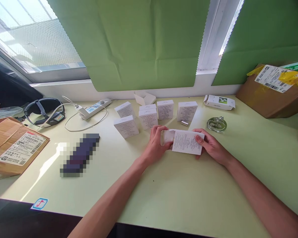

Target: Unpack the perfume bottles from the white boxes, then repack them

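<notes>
My right hand [211,145] is closed round the right end of a white printed box [187,142], thumb on top, just above the table. At the box's left end, my left hand [157,143] curls its fingers round a whitish see-through item [169,136]. That item shows at the box's open end; its kind is hard to make out. Behind the hands stand several similar white boxes, one [148,119] close to my left hand. A small silver cylinder [184,123] lies before the box [187,110] on the right. A clear glass bottle [216,124] lies beyond my right hand.
A white carton with a green picture [220,102] lies at the back, left of a large cardboard box [270,92]. On the left are a power strip [94,109] with a cable, a black headset [44,112], another cardboard box [17,145] and a blurred dark object [80,154].
</notes>
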Demonstrator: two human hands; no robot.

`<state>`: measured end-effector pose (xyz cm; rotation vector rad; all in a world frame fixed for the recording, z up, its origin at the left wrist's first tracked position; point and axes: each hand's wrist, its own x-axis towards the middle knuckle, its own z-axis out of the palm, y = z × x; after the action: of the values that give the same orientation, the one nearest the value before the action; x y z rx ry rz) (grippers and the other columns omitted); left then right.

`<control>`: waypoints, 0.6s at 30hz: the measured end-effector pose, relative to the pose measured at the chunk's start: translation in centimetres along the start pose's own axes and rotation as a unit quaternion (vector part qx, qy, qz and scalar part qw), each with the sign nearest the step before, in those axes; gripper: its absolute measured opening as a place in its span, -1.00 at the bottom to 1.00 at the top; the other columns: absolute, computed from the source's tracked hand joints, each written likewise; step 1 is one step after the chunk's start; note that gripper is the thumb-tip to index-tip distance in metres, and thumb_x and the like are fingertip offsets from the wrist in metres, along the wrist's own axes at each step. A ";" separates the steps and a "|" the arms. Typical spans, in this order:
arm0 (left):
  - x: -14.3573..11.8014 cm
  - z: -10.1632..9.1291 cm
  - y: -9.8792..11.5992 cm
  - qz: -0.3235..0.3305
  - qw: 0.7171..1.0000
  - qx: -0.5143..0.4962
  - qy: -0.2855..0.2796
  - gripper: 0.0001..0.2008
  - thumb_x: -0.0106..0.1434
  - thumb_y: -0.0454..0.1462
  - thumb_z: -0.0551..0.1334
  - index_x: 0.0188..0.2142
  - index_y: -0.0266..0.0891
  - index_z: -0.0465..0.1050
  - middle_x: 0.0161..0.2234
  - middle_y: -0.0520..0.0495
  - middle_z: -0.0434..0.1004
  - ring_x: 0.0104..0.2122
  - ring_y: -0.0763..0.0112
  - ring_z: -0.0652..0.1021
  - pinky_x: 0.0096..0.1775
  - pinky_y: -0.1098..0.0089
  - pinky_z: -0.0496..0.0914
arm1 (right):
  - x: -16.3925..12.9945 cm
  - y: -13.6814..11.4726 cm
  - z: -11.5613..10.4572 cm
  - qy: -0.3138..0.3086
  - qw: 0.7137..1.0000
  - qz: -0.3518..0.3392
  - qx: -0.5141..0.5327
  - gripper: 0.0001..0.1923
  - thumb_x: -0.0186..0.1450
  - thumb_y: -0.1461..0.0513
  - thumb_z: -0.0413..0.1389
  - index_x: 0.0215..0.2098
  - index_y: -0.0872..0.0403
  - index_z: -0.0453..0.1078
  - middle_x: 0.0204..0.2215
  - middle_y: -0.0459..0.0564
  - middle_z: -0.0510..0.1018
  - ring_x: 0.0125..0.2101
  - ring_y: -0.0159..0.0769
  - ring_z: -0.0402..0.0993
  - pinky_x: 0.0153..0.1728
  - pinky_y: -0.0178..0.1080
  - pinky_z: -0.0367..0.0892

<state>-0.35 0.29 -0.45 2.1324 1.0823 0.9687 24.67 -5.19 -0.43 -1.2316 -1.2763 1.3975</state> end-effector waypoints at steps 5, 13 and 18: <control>0.1 -0.4 0.1 -0.078 0.995 -0.059 -0.029 -0.79 0.30 -0.17 0.22 -0.12 -0.12 0.26 -0.03 -0.06 0.26 -0.08 0.36 0.38 -0.06 0.33 0.35 | -0.2 -0.4 0.3 -0.012 0.999 -0.005 -0.033 -0.55 0.34 -0.06 0.06 0.12 -0.09 0.22 -0.36 -0.08 0.42 -0.42 -0.27 0.41 -0.60 -0.19 0.55; 0.0 -0.3 0.4 -0.066 0.992 -0.070 -0.086 -0.62 0.41 -0.02 0.00 -0.28 -0.19 0.45 -0.03 -0.12 0.26 0.07 0.27 0.31 -0.04 0.34 0.32 | -0.4 -0.7 0.0 -0.042 0.997 -0.005 -0.066 -0.55 0.35 -0.06 0.03 0.13 -0.09 0.21 -0.42 -0.11 0.39 -0.46 -0.28 0.41 -0.66 -0.23 0.49; 0.0 0.0 -0.1 -0.074 0.985 -0.101 -0.123 -0.71 0.37 -0.05 0.10 -0.16 -0.16 0.46 0.04 -0.13 0.23 0.14 0.23 0.25 0.10 0.28 0.25 | -0.3 -0.7 -0.6 -0.020 0.996 0.008 -0.086 -0.52 0.34 -0.09 0.02 0.14 -0.10 0.22 -0.43 -0.11 0.39 -0.52 -0.31 0.38 -0.70 -0.26 0.43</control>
<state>-0.43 0.33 -0.49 1.9177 0.9628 0.6933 25.29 -5.36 0.26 -1.3375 -1.4406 1.3524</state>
